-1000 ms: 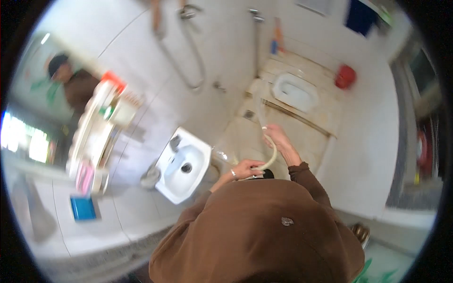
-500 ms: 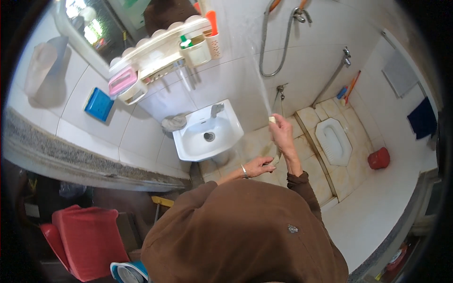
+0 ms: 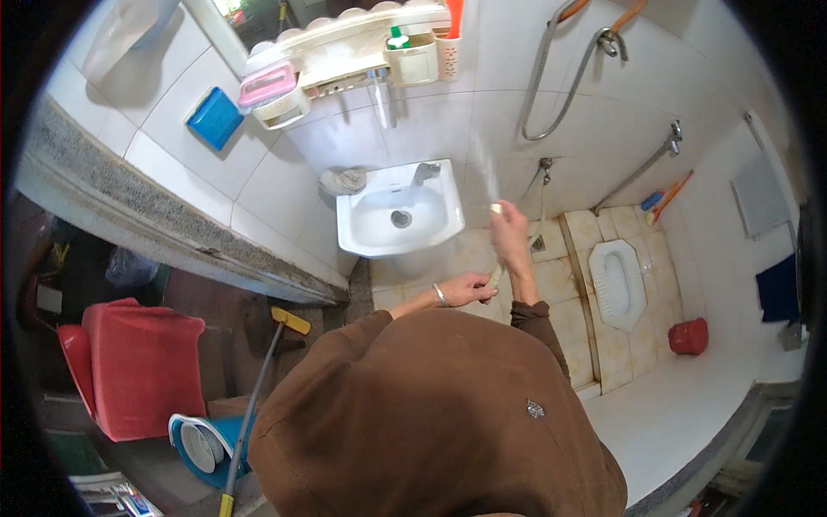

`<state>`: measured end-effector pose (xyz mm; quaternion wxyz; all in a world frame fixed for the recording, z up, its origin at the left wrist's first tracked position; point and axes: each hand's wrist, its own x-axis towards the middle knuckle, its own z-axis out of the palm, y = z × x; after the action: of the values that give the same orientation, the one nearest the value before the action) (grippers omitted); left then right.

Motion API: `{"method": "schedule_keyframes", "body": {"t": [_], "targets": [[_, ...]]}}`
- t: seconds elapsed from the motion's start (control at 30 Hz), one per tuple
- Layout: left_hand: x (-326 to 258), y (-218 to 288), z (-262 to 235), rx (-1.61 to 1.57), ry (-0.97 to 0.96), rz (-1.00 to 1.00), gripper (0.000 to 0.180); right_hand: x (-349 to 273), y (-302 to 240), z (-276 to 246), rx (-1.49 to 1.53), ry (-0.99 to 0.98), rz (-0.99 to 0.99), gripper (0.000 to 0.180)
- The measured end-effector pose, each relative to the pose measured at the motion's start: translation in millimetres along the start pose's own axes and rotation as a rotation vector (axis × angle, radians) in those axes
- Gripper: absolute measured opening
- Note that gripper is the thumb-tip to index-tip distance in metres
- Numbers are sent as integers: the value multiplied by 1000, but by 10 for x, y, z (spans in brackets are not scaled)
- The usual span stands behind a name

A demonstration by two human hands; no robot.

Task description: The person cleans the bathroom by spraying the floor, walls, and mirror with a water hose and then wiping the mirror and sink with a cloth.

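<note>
A pale hose [image 3: 495, 277] runs between my two hands in front of my body. My right hand [image 3: 511, 237] is closed round it near its light-coloured end, and a blurred jet of water [image 3: 491, 175] shoots from there toward the tiled wall. Lower and to the left, my left hand [image 3: 469, 289], with a bracelet at the wrist, grips the hose further back. Ahead and to the left is a white washbasin [image 3: 351, 238] with a grey tap [image 3: 424, 173]. A grey cloth [image 3: 343, 182] lies at its left corner.
A white squat toilet [image 3: 618, 280] is set in the raised floor at right, near a red bucket [image 3: 688, 337]. A shower hose [image 3: 564, 121] hangs on the wall. Behind me at left are a red-covered chair [image 3: 146, 366], a blue bucket [image 3: 177, 431] and a long-handled tool [image 3: 261, 388].
The view has shifted, so the wall fixtures appear lower and more of the floor behind shows. Both hands still hold the hose. The visible water jet looks shorter and fainter.
</note>
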<state>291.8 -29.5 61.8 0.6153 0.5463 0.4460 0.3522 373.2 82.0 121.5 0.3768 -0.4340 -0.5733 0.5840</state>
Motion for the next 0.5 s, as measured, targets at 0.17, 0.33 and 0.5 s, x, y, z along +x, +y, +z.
{"method": "schedule_keyframes", "body": {"t": [0.17,0.33,0.5], "targets": [[27,25,-28,369,-32,-81,36,-44,71,-106,70,-68,138,26],[7,226,53,314,26,-170,39,-15,104,238,-169,-385,-115,23],[-351,194,20,107,206,-107,34,-12,144,487,-83,-450,-208,22]]}}
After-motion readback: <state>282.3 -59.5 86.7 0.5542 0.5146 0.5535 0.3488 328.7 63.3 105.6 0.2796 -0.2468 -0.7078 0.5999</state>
